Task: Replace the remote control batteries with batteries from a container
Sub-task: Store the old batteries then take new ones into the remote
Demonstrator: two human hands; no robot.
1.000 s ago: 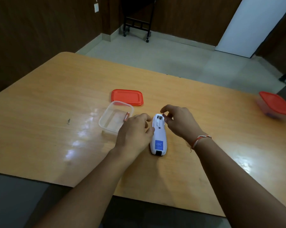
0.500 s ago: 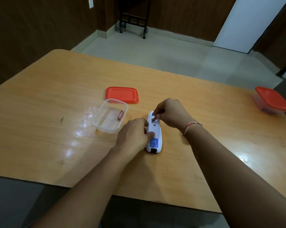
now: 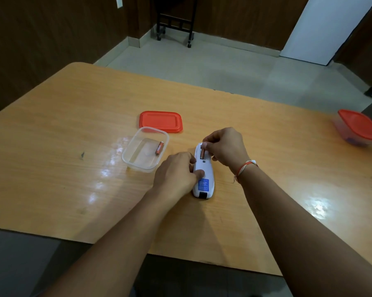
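A white remote control (image 3: 204, 174) lies face down on the wooden table (image 3: 73, 116), its battery bay open at the far end. My left hand (image 3: 176, 171) grips its left side. My right hand (image 3: 224, 146) pinches an orange battery (image 3: 202, 152) that sits in the open bay. To the left stands a clear plastic container (image 3: 138, 161) with one orange battery (image 3: 159, 148) inside. Its red lid (image 3: 160, 121) lies flat behind it.
A second clear container with a red lid (image 3: 359, 127) stands at the table's far right edge. Beyond the table are a tiled floor, a black wheeled stand (image 3: 174, 22) and a white door.
My right hand has shifted slightly and its fingertips now press the orange battery down into the remote's bay. My left hand stays on the remote. The camera has tilted a little.
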